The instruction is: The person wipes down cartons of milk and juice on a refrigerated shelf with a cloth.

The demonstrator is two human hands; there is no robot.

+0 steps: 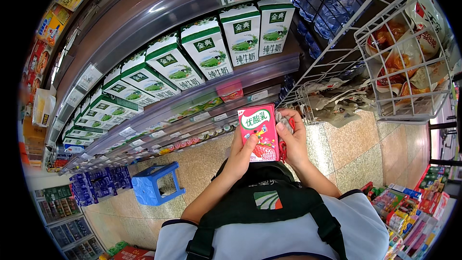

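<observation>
My left hand [244, 151] holds a pink drink carton [258, 131] upright in front of my chest, its thumb across the front. At the carton's right side, my right hand [293, 131] grips a bunched grey cloth [283, 120] with red parts, pinched between thumb and fingers. Whether this hand also bears on the carton is hard to tell. Behind and above the hands, white and green milk cartons [205, 48] stand in a row on a shelf [216, 88]. On a lower shelf, pink cartons [231, 92] show just beyond the held one.
Wire baskets [404, 76] with packaged food hang at the upper right. A blue plastic stool [155, 184] stands on the tiled floor at the lower left, near purple packs [101, 184]. Stacked goods [404, 206] lie at the lower right.
</observation>
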